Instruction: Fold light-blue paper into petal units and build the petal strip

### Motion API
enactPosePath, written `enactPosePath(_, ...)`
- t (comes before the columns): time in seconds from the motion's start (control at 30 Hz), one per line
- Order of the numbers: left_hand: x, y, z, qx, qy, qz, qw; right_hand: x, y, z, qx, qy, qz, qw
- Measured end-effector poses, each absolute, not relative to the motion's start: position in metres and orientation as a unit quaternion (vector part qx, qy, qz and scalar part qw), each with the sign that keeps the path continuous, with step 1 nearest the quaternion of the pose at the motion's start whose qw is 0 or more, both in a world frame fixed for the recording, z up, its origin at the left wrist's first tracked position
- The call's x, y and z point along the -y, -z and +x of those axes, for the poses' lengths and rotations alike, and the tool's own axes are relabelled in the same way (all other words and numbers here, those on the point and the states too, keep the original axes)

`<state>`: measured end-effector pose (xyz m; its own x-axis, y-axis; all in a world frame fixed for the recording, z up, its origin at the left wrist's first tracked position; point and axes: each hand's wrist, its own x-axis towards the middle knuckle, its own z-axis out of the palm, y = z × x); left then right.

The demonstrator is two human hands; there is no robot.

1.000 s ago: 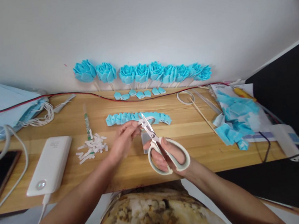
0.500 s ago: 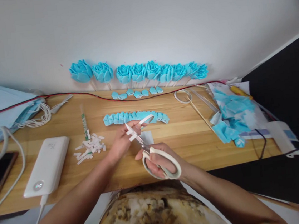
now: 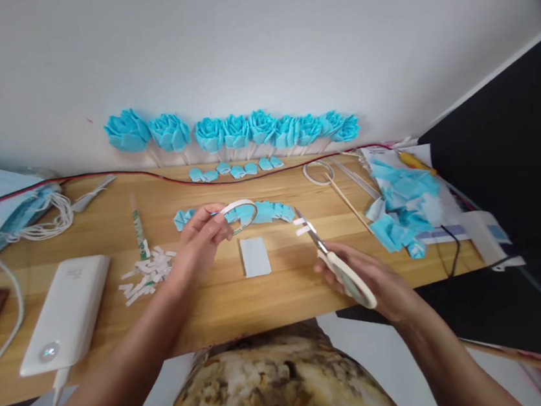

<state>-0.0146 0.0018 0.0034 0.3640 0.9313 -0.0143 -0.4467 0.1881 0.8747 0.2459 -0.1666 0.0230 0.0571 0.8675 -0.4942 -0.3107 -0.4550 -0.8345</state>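
Note:
My left hand [image 3: 203, 237] pinches a thin roll of white double-sided tape [image 3: 240, 203] above the desk. In my right hand [image 3: 359, 268] are white-handled scissors [image 3: 339, 267], pointing up and left. Two short pieces of white tape [image 3: 302, 227] cling to the scissor blades. A row of folded light-blue crepe paper petals [image 3: 269, 211] lies behind the hands, partly hidden by my left hand. Between the hands a pale blue paper rectangle [image 3: 255, 257] rests flat on the wood.
Blue paper flowers [image 3: 262, 126] on sticks lean along the wall, with small petals [image 3: 236, 170] before them. Left are tape backing scraps [image 3: 151, 272], a power bank [image 3: 65, 314] and a phone. Right lie a tape ring [image 3: 318, 173], a stick [image 3: 348, 200] and a blue paper pile [image 3: 404, 197].
My hands have moved apart: the scissors went right, away from the tape roll, carrying the tape pieces on their blades. The paper rectangle is now uncovered. The view has shifted slightly.

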Motion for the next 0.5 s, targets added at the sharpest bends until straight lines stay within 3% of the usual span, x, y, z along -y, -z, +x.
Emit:
enactPosePath(0.1,-0.005,-0.022,-0.001,-0.325,-0.416,0.539,0.656,0.194,-0.018,0.268,0.264,-0.620,-0.533,0.511)
enactPosePath(0.2,-0.015,-0.037,0.039,-0.296,-0.334,0.724,0.525,0.213,-0.014,0.278,0.325,-0.573,-0.548,0.515)
enactPosePath(0.33,-0.038,-0.025,0.121,-0.230,-0.293,0.854,0.364,0.224,-0.023,0.272,0.422,-0.526,-0.627,0.390)
enactPosePath(0.5,-0.058,0.007,0.192,-0.227,-0.277,0.862,0.358,0.233,-0.043,0.263,0.459,-0.510,-0.668,0.289)
